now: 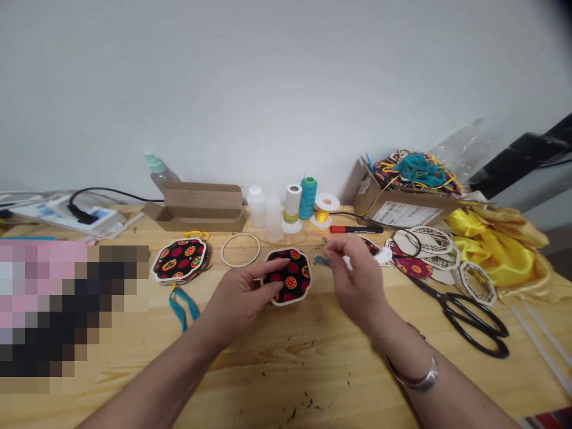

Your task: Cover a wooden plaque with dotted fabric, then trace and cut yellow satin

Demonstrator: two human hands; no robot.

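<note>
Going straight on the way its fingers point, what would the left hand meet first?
The left hand points right, and its fingertips hold the edge of the black flower-patterned piece; that comes first. Beyond it, probably the right hand, though depth is unclear.

patterned piece [288,276]: flat, eight-sided with rounded corners, pale rim, black cloth face with red and yellow-orange round flowers.
its pose: lies cloth side up on the wooden table, its left edge under the thumb and fingers of the left hand [243,295].
white object [383,256]: small, smooth; gripped in the right hand [355,277], one end sticking out to the right; kind unclear.
teal bit [320,261]: tiny scrap just right of the piece's upper edge, beside the right fingers.
</note>
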